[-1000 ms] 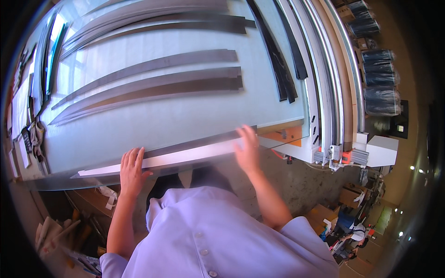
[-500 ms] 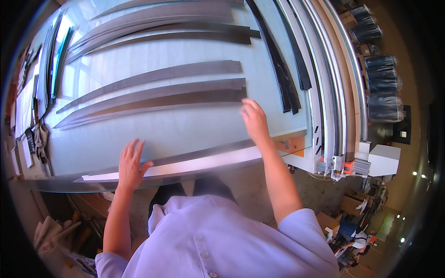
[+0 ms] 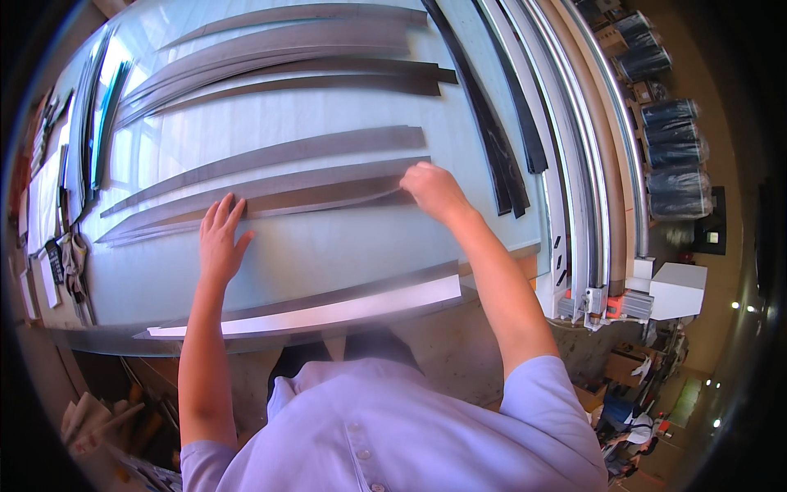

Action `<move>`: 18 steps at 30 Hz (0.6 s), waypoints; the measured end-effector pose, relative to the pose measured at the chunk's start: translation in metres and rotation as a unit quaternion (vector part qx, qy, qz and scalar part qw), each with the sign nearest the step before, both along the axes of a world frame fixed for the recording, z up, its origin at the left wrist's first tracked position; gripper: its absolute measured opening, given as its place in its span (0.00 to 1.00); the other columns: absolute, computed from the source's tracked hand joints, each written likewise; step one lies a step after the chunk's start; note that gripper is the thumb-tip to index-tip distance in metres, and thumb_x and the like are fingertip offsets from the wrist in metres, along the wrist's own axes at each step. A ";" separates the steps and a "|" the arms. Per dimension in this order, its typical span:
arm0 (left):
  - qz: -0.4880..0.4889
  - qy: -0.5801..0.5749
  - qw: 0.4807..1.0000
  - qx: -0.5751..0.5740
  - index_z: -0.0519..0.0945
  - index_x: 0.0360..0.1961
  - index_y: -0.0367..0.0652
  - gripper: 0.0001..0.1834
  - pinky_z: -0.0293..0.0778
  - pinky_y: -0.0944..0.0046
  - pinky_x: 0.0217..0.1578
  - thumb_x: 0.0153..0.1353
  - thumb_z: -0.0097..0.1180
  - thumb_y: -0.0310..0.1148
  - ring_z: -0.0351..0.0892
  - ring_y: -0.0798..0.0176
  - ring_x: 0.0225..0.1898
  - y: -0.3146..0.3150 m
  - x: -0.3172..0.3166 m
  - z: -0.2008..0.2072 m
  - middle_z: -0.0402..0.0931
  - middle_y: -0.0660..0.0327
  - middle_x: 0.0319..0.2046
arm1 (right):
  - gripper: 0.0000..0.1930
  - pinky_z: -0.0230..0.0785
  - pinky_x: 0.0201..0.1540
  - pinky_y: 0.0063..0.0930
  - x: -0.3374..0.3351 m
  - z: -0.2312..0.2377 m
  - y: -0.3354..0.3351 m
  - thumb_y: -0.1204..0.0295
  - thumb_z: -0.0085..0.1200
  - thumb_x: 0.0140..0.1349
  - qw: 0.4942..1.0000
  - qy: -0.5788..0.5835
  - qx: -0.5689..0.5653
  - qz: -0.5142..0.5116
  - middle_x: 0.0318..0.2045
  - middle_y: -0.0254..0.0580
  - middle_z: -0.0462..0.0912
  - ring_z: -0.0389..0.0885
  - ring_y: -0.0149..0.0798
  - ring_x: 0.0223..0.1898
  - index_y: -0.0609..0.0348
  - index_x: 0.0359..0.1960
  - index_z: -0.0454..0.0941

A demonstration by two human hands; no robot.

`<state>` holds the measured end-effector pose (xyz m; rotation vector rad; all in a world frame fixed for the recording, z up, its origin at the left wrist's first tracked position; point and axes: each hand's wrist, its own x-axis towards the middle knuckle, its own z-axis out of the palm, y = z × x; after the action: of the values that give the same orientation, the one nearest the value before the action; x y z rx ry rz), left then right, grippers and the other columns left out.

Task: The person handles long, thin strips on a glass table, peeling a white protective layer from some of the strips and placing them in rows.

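Long, thin, dark grey strips lie across a glass-topped table in front of me. My right hand (image 3: 434, 193) is closed in a pinch on the right end of the nearest dark grey strip (image 3: 320, 195) in the middle pair, and that end bends up slightly from the glass. At the same strip's left part, my left hand (image 3: 220, 242) rests with fingers spread, the tips on its surface. Just beyond lies another grey strip (image 3: 279, 156). Along the near edge of the table is a white strip (image 3: 344, 310) beside a dark one (image 3: 369, 287).
More grey strips (image 3: 279, 53) lie farther back on the glass table (image 3: 320, 246). Black strips (image 3: 484, 123) run along its right side, next to metal rails (image 3: 586, 139). Gloves (image 3: 74, 262) hang at the left edge. Plastic-wrapped dark bundles (image 3: 679, 156) stand beyond on the right.
Both hands have moved away from me onto the nearest middle strip. My right hand has taken hold of its right end, and my left hand has come down on its left part.
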<state>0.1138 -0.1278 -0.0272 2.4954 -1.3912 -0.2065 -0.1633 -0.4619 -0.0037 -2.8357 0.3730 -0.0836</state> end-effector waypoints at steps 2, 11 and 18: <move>0.002 -0.001 1.000 -0.018 0.74 0.65 0.50 0.32 0.62 0.50 0.65 0.57 0.65 0.30 0.65 0.46 0.66 -0.003 0.003 0.009 0.70 0.57 0.65 | 0.09 0.77 0.42 0.37 0.000 0.024 0.007 0.83 0.57 0.51 0.990 -0.137 -0.028 -0.004 0.35 0.42 0.84 0.82 0.47 0.39 0.58 0.34 0.82; -0.104 -0.114 0.984 -0.087 0.83 0.53 0.45 0.23 0.72 0.53 0.53 0.55 0.54 0.20 0.77 0.51 0.53 0.040 -0.034 0.013 0.79 0.55 0.52 | 0.02 0.75 0.43 0.40 -0.074 0.029 0.058 0.80 0.58 0.53 0.980 -0.171 0.063 -0.078 0.32 0.43 0.83 0.82 0.48 0.38 0.60 0.28 0.80; -0.098 -0.056 0.994 0.004 0.79 0.59 0.49 0.31 0.68 0.51 0.59 0.50 0.61 0.21 0.70 0.50 0.61 0.049 -0.059 -0.001 0.70 0.56 0.64 | 0.03 0.72 0.41 0.44 0.001 -0.024 -0.018 0.76 0.59 0.56 0.969 -0.190 0.059 -0.146 0.31 0.48 0.81 0.79 0.53 0.37 0.63 0.29 0.79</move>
<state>0.0545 -0.0786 -0.0278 2.4081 -1.6859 -0.1120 -0.1623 -0.4798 -0.0272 -2.5486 0.6763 -0.6302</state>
